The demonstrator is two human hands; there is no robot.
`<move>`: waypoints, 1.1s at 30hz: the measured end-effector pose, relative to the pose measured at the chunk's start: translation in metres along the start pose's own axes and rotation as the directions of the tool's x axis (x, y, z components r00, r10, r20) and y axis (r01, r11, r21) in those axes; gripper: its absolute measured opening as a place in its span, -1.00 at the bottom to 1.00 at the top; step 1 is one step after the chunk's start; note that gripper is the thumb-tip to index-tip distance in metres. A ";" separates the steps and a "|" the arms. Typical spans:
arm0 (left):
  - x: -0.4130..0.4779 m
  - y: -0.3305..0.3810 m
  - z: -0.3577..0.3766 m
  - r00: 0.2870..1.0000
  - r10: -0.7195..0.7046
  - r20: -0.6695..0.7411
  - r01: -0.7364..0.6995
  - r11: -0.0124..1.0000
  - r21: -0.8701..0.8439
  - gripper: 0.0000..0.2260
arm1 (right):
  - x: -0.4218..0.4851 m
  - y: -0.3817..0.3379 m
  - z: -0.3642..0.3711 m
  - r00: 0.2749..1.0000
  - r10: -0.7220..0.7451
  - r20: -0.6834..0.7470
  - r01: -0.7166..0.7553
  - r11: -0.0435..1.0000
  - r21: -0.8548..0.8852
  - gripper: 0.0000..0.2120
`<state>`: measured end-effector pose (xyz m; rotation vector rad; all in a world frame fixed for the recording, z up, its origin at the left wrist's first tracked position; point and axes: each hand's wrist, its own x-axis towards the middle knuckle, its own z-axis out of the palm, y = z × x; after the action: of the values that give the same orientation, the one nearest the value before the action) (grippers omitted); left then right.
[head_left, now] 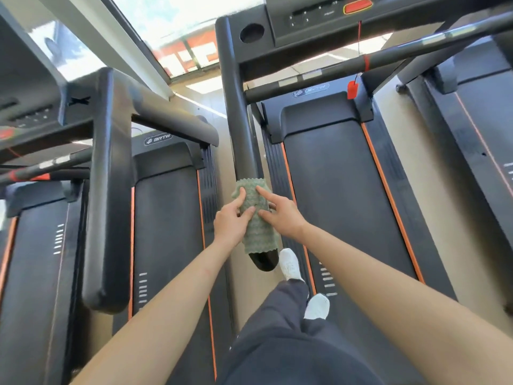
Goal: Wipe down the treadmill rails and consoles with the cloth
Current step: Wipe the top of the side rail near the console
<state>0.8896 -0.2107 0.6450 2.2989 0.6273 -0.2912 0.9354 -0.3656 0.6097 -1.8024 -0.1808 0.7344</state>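
Both hands are on the cloth (259, 234), a green, knobbly rag draped over the near end of the rail (238, 120), the black left handrail of the middle treadmill. The left hand (230, 222) comes at the rail from its left side. Its index finger lies straight up along the cloth, its thumb presses across it, and its other fingers curl down round the rail's flank, so the hand clasps the cloth to the rail. The right hand (284, 215) does the same from the rail's right side, with the index finger stretched toward the cloth's far edge, the thumb on top and the remaining fingers bent over the side. The two thumbs nearly meet on top of the rail. Only the rail's glossy rounded tip shows below the cloth.

Right of the rail, the motor cover (319, 107) reads "BRTW" beside a small emblem. The same "BRTW" mark sits on the neighbouring treadmill's cover (163, 151), left of the rail. At the rail's far end is the console (311, 23), whose white markings are too blurred to read. It carries a red oval button (358, 6) ringed in yellow, and a red clip (352, 89) hangs below on a cord
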 end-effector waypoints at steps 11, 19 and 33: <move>0.061 0.021 -0.007 0.991 -0.083 -0.101 0.087 0.996 0.036 -0.49 | 0.067 -0.036 -0.029 1.000 -0.007 -0.013 0.005 0.980 -0.199 -0.42; 0.133 0.042 -0.026 0.992 -0.100 -0.081 0.089 0.987 -0.132 -0.48 | 0.132 -0.070 -0.043 0.998 -0.051 -0.041 0.036 0.953 -0.301 -0.44; 0.182 0.078 -0.021 0.920 -0.351 -0.177 0.264 0.885 -0.383 -0.40 | 0.262 -0.092 -0.121 0.731 -0.403 0.551 0.652 0.174 -0.738 -0.37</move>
<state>1.0864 -0.1802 0.6378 1.8944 1.0860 -0.0368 1.2322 -0.3079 0.6125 -2.4055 -1.6364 0.2588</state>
